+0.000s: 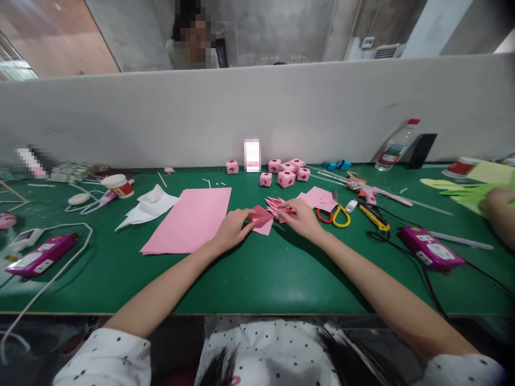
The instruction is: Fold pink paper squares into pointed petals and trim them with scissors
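In the middle of the green table my left hand [234,228] pinches the edge of a small folded pink paper [262,219], with part of it lying flat below. My right hand [301,219] rests against a cluster of folded pink paper pieces [276,208], its fingers curled on them. Left of my left hand lies a stack of large pink sheets [197,214]. Beyond my right hand are cut pink paper pieces [319,198] and scissors [341,216] with red and yellow handles. Several pink paper cubes [286,178] stand near the partition.
A white tissue [149,205] and a paper cup [117,185] are at left. A pink glue gun [368,192], a yellow cutter [375,219], a purple power strip [429,248] and a bottle [396,147] are at right. Another person's hand [499,209] holds green paper.
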A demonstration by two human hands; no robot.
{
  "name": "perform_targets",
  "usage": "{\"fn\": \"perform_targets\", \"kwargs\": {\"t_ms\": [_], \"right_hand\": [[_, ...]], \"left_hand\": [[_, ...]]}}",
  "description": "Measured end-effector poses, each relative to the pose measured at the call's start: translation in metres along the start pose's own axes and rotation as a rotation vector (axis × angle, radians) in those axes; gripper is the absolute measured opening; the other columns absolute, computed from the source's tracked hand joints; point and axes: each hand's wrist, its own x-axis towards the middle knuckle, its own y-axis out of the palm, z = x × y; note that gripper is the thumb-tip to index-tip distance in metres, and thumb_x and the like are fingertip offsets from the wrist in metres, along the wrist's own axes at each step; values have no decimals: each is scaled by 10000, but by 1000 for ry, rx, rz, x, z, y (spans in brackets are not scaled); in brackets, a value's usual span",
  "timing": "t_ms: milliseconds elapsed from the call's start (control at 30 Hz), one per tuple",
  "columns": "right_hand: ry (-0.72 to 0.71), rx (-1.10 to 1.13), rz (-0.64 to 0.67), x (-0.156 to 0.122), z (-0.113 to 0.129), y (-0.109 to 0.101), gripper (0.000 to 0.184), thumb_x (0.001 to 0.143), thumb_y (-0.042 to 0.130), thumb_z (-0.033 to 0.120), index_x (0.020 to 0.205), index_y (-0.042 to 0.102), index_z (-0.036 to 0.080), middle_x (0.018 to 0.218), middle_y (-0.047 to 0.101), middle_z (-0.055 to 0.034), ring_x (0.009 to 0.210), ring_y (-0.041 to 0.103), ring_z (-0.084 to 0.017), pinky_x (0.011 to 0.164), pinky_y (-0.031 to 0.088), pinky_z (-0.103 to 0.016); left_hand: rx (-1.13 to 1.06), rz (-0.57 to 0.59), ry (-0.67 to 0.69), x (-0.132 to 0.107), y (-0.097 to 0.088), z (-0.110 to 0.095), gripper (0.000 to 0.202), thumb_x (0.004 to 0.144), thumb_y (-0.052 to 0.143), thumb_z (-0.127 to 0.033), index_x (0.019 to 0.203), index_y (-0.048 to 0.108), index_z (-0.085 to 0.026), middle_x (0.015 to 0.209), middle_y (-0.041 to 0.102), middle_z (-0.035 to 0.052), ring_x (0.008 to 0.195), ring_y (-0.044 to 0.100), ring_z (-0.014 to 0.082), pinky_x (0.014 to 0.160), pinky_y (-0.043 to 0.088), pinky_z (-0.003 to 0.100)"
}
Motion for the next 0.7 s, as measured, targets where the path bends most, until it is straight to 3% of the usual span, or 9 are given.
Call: {"fn": "perform_targets", "kwargs": {"t_ms": [133,300,467,600,700], "right_hand": [[-146,18,140,-8,16,12,220,874,618,344,1047,660,215,1021,681,-91,993,560,-261,864,454,-417],[-180,36,101,-9,23,11,86,878,580,245,891,658,215,892,671,-78,910,560,-249,817,470,-405],[-198,97,117,-10,31,9,97,881,571,232,916,660,214,899,692,-67,895,596,-236,824,479,-395],[-163,165,157,-12,40,10,134,886,570,256,944,674,196,921,709,-68,886,622,-225,817,472,-370],[-27,313,181,-12,47,9,259,907,553,391,947,700,182,923,719,-65,861,635,-219,776,467,-340]], "left_hand": [[-11,-64,35,-1,-3,-6,253,924,515,-268,1160,560,-189,1004,683,75,937,610,223,842,446,373],[-75,-116,18,-1,-5,-12,254,901,548,-275,1141,570,-196,1019,677,69,946,607,219,855,457,376],[-244,-60,-69,0,0,-11,360,802,594,-160,1156,566,-214,1096,669,60,985,625,215,877,490,373],[-331,-72,-108,0,-1,-14,364,784,553,-107,1130,588,-212,1154,666,51,1037,629,196,874,504,330],[-354,-102,-166,1,-4,-19,308,795,571,-144,1096,607,-195,1082,687,46,974,643,184,811,518,299]]}}
